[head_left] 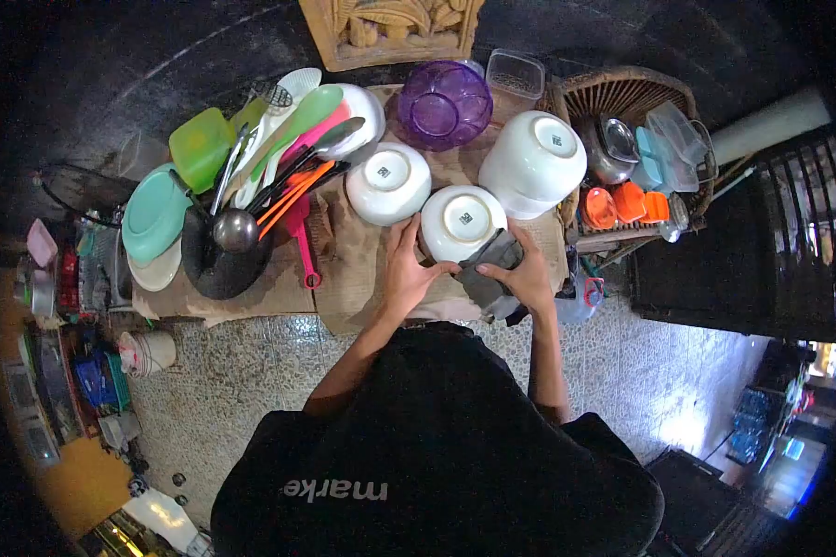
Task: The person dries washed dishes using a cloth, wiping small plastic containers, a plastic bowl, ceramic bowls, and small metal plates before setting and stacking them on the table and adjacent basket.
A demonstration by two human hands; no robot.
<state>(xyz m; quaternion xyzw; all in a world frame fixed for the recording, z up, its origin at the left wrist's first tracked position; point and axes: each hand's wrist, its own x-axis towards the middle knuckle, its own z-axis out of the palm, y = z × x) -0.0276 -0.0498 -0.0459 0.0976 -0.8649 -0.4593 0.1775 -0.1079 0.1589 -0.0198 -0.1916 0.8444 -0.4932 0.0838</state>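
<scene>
In the head view a white bowl (450, 243) lies upside down at the front of the cardboard, its foot ring and a dark stamp facing up. My left hand (411, 271) grips its left side, thumb reaching across the near edge. A dark grey cloth (492, 276) covers the bowl's right side, and my right hand (528, 272) is closed on it, pressing it to the bowl. Just behind on the left sits another upturned white bowl (389, 186). To the right stands a stack of upturned white bowls (532, 165).
A purple glass bowl (445, 104) stands at the back. On the left, a black container (215, 269) holds ladles and spatulas beside green plates (154, 218). A wicker basket (633, 85) with orange and clear containers is at the right. Cardboard (362, 302) covers the table.
</scene>
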